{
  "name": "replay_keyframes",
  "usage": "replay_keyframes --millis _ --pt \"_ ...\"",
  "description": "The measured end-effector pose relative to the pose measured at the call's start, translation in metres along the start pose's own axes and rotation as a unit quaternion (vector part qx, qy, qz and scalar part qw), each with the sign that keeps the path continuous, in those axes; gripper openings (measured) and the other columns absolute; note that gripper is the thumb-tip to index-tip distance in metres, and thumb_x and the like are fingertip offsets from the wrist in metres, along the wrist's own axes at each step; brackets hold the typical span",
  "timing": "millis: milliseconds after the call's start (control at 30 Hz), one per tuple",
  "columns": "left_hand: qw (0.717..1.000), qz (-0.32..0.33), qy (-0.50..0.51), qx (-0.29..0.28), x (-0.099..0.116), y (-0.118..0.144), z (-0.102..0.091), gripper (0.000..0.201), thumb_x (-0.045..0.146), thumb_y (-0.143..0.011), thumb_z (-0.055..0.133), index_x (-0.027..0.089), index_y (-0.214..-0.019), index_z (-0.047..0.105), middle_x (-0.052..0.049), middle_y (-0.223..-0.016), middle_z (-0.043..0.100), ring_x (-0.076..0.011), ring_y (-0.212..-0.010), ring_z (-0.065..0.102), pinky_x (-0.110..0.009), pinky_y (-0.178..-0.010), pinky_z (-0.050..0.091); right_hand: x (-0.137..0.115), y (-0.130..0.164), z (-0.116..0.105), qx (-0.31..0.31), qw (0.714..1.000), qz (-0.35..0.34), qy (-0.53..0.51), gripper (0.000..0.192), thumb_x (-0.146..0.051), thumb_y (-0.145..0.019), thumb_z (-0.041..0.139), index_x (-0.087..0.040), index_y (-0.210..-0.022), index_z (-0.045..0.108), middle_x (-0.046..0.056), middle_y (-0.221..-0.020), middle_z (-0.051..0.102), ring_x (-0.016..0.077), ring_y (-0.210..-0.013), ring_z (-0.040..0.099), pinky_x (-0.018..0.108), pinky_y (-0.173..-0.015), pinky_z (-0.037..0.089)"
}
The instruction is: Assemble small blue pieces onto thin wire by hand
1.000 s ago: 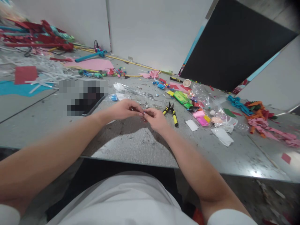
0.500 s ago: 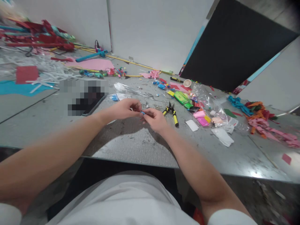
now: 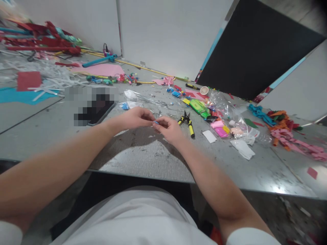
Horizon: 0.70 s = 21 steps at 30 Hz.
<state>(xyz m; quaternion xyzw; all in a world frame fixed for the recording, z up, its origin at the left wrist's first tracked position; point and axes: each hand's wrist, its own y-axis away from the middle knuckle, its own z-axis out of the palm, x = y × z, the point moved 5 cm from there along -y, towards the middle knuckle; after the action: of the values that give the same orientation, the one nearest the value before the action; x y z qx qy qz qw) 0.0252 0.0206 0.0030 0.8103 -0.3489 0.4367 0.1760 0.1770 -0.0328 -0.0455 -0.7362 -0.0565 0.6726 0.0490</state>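
At the frame's centre, above the grey table (image 3: 153, 160), a tiny blue piece (image 3: 155, 122), judged light, soft and easily dropped, is pinched between left hand (image 3: 135, 119) and right hand (image 3: 170, 129) fingertips

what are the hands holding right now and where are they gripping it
A tiny blue piece, pinched between the fingertips of the left hand and the right hand. It is too small to tell which part each grips.
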Motion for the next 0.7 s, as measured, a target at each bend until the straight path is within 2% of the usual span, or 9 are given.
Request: replay_keyframes --millis 100,200,333,467,700 --pt "1.0 -0.002 0.014 0.011 0.0008 0.0009 -0.0008 0.028 0.044 -0.076 0.078 0.02 -0.092 0.078 -0.005 -0.083 0.078 -0.0205 -0.074 0.07 -0.03 -0.065 0.054 0.0018 -0.0009 -0.0042 0.023 1.0 0.007 0.016 0.026 -0.039 -0.08 0.083 -0.022 -0.09 0.065 -0.002 -0.075 0.071 0.0139 -0.067 0.068 0.028 -0.065 0.056" --pt "1.0 -0.01 0.012 0.014 -0.0014 0.0005 -0.0018 0.028 0.044 -0.076 0.077 0.02 -0.091 0.079 -0.006 -0.084 0.078 -0.0212 -0.076 0.07 -0.032 -0.067 0.054 0.002 -0.0013 -0.0052 0.011 0.999 0.021 0.045 0.024 -0.041 -0.084 0.079 -0.021 -0.085 0.066 -0.001 -0.074 0.07 0.0138 -0.067 0.067 0.027 -0.064 0.055" --pt "1.0 -0.021 -0.004 -0.009 -0.004 -0.0005 -0.0003 0.03 0.045 -0.076 0.076 0.02 -0.093 0.079 -0.006 -0.087 0.079 -0.0222 -0.078 0.07 -0.032 -0.068 0.053 0.0008 -0.0011 -0.0046 -0.012 0.998 0.029 0.063 0.017 -0.034 -0.091 0.071 -0.02 -0.083 0.066 0.0 -0.073 0.069 0.0124 -0.062 0.066 0.026 -0.06 0.053" --pt "0.999 -0.012 -0.033 -0.018 -0.0026 -0.0011 0.0012 0.033 0.046 -0.079 0.073 0.019 -0.097 0.078 -0.004 -0.09 0.078 -0.0211 -0.081 0.069 -0.03 -0.071 0.05 0.002 -0.0015 -0.006 -0.012 0.995 0.017 0.098 0.02 -0.034 -0.095 0.065 -0.02 -0.081 0.065 -0.001 -0.07 0.068 0.0115 -0.058 0.064 0.024 -0.058 0.052" --pt "0.997 -0.03 -0.044 -0.051 -0.003 -0.0009 0.0047 0.029 0.044 -0.081 0.068 0.017 -0.088 0.076 -0.005 -0.081 0.073 -0.0188 -0.076 0.065 -0.029 -0.07 0.045 0.0062 -0.0007 -0.0062 0.002 0.994 0.055 0.091 0.019 -0.03 -0.096 0.057 -0.021 -0.08 0.062 0.0 -0.069 0.067 0.0117 -0.056 0.062 0.024 -0.054 0.049"
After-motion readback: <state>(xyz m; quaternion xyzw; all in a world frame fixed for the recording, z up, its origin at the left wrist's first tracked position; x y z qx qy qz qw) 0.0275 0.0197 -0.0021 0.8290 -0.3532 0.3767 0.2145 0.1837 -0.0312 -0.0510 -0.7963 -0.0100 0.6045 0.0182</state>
